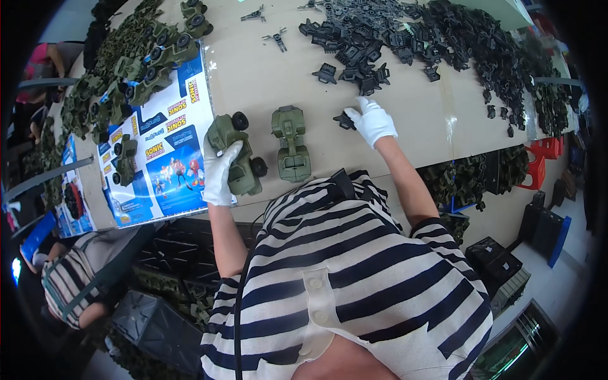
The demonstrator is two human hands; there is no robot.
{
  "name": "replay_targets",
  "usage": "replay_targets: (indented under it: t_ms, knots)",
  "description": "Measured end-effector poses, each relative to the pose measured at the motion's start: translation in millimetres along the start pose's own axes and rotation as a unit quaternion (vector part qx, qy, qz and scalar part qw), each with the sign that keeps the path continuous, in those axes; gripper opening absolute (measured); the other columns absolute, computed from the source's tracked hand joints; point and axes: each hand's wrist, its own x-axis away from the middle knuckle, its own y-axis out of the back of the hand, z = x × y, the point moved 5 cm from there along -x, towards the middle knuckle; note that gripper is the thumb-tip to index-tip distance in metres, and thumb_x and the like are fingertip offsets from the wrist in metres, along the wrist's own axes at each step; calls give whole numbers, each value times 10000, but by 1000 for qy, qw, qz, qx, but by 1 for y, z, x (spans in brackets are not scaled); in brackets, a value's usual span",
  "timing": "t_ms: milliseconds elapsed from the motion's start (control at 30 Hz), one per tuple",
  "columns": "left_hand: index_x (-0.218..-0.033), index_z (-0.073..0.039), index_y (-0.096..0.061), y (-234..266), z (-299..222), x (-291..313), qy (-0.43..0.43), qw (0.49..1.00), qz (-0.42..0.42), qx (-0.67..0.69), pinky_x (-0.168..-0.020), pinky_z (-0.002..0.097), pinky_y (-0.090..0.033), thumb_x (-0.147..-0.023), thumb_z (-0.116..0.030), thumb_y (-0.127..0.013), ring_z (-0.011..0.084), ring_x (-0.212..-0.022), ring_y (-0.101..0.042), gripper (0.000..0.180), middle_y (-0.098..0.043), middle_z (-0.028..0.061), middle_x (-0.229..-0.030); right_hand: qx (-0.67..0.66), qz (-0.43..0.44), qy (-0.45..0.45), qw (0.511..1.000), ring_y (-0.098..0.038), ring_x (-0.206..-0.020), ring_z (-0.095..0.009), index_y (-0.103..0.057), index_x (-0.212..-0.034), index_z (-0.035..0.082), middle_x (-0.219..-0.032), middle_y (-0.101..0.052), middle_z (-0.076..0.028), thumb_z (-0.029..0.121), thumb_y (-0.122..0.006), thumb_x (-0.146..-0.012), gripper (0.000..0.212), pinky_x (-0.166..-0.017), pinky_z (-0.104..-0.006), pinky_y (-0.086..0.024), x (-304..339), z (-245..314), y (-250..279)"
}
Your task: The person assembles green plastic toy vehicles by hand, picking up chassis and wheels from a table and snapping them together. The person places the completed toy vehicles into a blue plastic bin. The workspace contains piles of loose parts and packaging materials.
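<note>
My white-gloved left hand (219, 174) is closed around a green toy vehicle (233, 134) with black wheels, tilted on its side at the table's near edge. Just right of it lies a green vehicle body (292, 142), with no wheels showing on it. Farther right, my gloved right hand (372, 121) pinches a small black plastic part (344, 120) at the tabletop between thumb and fingers. Loose black parts (361, 79) of similar look lie beyond that hand.
A large heap of black parts (468, 31) spreads over the far right. At left, green toy vehicles (149, 63) pile on a blue and white printed sheet (171, 164). Red stools (541, 155) and black crates (494, 266) stand off to the right. Another person (76, 272) works at lower left.
</note>
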Motion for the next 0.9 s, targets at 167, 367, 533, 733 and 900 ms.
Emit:
replay_targets:
  t_ms: [167,367,533,733,900]
  knots:
    - [-1439,-69,-444,-25,-23,27,8,990,128,-62,-898,290,-538,-790,13,-757,141,-1064,-629,725,-626,59,-1235,252,-86,486,833,-578,-1193,-282,-471,-1413,186,-1398,-528,-108,61,-646,-741,705,-1002,-414,-456,-1,-4,-31]
    - [-1446,-12,-428,-65,-36,35,15,975,208,-79,-914,280,-516,-751,-32,-808,135,-1049,-635,792,-655,91,-1210,-140,6,315,939,-625,-1079,-270,-523,-1408,159,-1284,-623,-89,172,-656,-904,521,-961,-362,-488,-23,6,-1]
    - [-1455,6,-419,-91,-53,49,-3,961,227,-157,-883,276,-525,-730,-133,-846,144,-982,-656,853,-656,122,-1215,-623,300,201,694,-584,-1165,-192,-487,-1437,34,-1353,-601,-73,265,-588,-1006,500,-1019,-309,-447,38,83,44]
    - [-1462,27,-404,-108,-61,55,31,955,243,-168,-869,271,-526,-739,-184,-855,147,-977,-657,879,-669,125,-1185,-641,311,242,659,-459,-1327,-184,-455,-1445,-15,-1424,-535,-115,288,-571,-1015,539,-1117,-304,-339,48,95,36]
    - [-1457,49,-401,-106,-54,56,25,960,231,-157,-877,267,-518,-741,-191,-856,139,-986,-645,881,-674,121,-1170,-627,314,253,666,-450,-1337,-188,-458,-1444,-14,-1440,-521,-118,300,-577,-1009,549,-1128,-316,-327,50,94,37]
